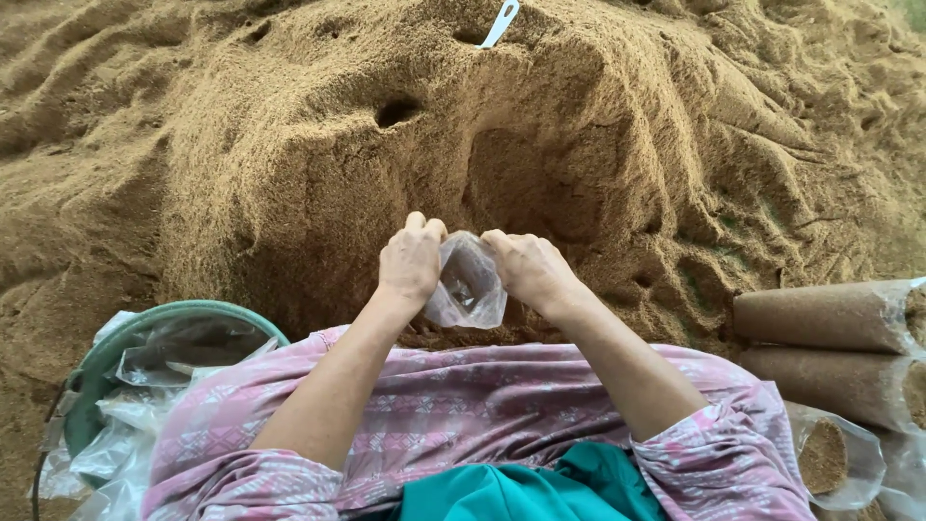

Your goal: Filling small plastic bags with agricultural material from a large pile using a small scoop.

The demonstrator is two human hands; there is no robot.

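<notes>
At the centre of the frame, both hands hold a small clear plastic bag (467,285) in front of a big heap of sawdust (289,125) that fills the upper frame. The left hand (412,259) pinches one side of the bag's rim with its fingers pressed together, and the right hand (529,267) pinches the opposite side, so the mouth is pulled apart; the bag looks empty. At lower left a green bucket (106,357) holds more loose clear bags, close to the left elbow. At the right edge lie filled bags of sawdust (830,316), packed into cylinders and stacked on their sides. A white handle (500,23) sticks out of the heap at the top.
</notes>
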